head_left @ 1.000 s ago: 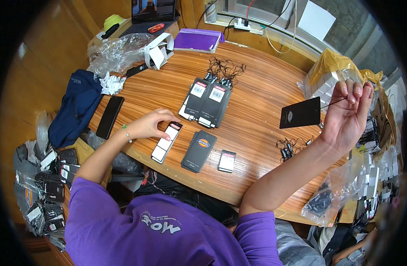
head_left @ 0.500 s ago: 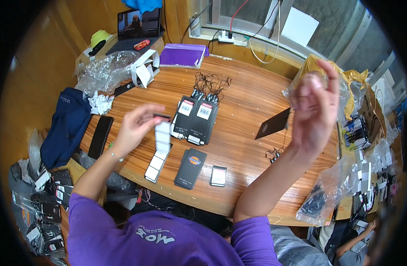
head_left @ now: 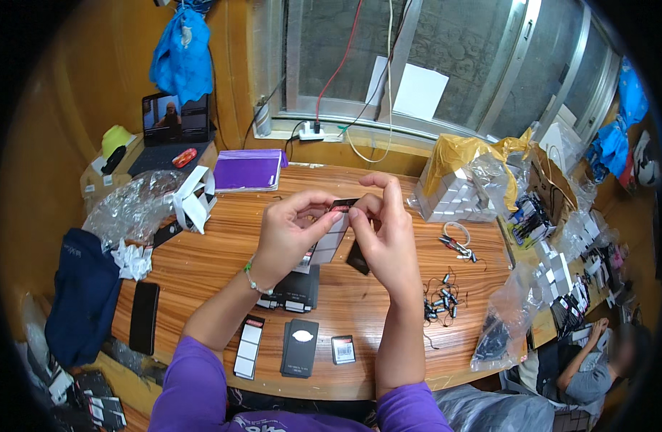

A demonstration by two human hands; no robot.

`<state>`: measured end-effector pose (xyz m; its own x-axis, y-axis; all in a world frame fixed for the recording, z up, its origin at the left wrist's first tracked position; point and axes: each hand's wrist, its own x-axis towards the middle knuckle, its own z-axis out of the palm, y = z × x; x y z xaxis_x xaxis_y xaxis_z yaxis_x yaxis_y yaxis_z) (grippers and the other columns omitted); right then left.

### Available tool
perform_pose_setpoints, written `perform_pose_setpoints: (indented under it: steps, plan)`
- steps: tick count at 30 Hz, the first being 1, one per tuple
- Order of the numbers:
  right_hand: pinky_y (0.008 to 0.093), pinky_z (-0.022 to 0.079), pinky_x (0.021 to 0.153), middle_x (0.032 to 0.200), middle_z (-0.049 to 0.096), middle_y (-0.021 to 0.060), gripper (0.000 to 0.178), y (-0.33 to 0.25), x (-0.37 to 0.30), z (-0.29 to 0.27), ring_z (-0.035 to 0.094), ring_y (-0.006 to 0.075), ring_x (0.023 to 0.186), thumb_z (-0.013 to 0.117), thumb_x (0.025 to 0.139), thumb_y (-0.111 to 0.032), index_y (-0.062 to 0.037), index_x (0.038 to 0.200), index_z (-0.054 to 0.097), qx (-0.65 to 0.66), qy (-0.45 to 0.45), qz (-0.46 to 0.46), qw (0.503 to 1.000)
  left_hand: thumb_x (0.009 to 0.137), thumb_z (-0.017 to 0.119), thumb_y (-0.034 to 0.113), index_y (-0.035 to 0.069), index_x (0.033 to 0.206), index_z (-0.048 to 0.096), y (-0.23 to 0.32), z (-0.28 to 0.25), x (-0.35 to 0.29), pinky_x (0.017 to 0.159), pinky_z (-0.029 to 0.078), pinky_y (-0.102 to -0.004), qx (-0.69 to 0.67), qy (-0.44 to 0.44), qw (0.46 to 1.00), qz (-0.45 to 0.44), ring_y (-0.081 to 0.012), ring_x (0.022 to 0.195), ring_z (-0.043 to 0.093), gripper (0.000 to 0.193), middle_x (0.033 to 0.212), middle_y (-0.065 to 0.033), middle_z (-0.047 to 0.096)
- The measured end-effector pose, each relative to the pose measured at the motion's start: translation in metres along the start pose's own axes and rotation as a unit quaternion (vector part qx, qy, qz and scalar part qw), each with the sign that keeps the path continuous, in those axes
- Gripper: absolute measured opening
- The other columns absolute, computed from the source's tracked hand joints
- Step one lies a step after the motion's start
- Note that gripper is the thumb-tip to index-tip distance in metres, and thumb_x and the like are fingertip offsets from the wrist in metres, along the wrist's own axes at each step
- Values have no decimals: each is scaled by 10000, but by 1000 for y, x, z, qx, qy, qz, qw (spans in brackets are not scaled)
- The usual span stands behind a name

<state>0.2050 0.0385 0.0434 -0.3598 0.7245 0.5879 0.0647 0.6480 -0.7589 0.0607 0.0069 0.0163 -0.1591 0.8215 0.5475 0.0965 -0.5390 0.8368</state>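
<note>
My left hand [head_left: 291, 234] is closed, pinching a strip of white labels [head_left: 329, 245] with a dark, red-banded top end. Raised above the table, my right hand [head_left: 385, 241] is closed too, thumb and finger at that same top end. A black hang tag [head_left: 358, 258] shows just below my right palm; whether the hand's other fingers hold it cannot be seen. Partly behind my left wrist lies a group of black tags [head_left: 297, 290]. Nearer me are another label strip [head_left: 249, 348], a stack of dark grey tags [head_left: 299, 349] and a small barcode tag [head_left: 342, 350].
Black cords with clips [head_left: 445, 301] lie to the right, beside a clear plastic bag [head_left: 504, 320]. White boxes [head_left: 457, 194] stand behind. A phone [head_left: 144, 317], crumpled paper [head_left: 133, 259] and a purple folder [head_left: 248, 171] lie leftward. Another person [head_left: 597, 367] sits far right.
Both hands have come together over the table, the right moving left from its raised place. My right fingers now meet the label strip in my left hand. The view has tilted up.
</note>
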Motion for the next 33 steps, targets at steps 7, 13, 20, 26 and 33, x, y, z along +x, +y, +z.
perform_pose_setpoints:
  steps: [7, 13, 20, 26, 33]
  plan:
    - [323, 399, 493, 599, 495, 94, 323, -3, -1, 2, 512, 214, 518, 495, 788, 24, -41, 1086, 387, -46, -21, 44, 998, 757, 649, 1, -15, 908, 632, -2, -11, 3, 605, 503, -211, 106, -47, 991, 64, -102, 687, 615, 153, 796, -88, 641]
    - [340, 411, 516, 614, 509, 104, 318, 4, -2, 14, 539, 242, 555, 486, 778, 18, -18, 1081, 395, -28, 47, -53, 997, 750, 631, -37, -28, 897, 639, 5, -14, 0, 650, 485, -219, 147, 1, 986, 75, -112, 731, 597, 147, 831, -74, 643]
    - [359, 407, 523, 577, 509, 116, 280, 6, -3, 22, 550, 271, 545, 464, 775, 21, 6, 1042, 383, 53, 69, -86, 992, 804, 572, -45, -49, 915, 598, 5, -28, -3, 717, 461, -235, 194, -9, 979, 66, -123, 792, 575, 114, 914, -81, 618]
    - [342, 421, 525, 598, 546, 133, 260, 16, -1, 27, 576, 260, 557, 470, 775, 37, 17, 1024, 396, 101, 84, -83, 988, 834, 542, -29, -55, 945, 578, 9, -25, -1, 730, 448, -223, 312, -63, 936, 153, -108, 826, 553, 119, 907, -70, 598]
    - [342, 445, 548, 605, 559, 136, 176, 17, 2, 28, 595, 250, 584, 471, 797, 21, 25, 972, 448, 118, 93, -95, 984, 791, 541, -90, -55, 947, 579, 2, -22, -3, 728, 463, -260, 263, -8, 955, 135, -154, 826, 565, 165, 929, -93, 597]
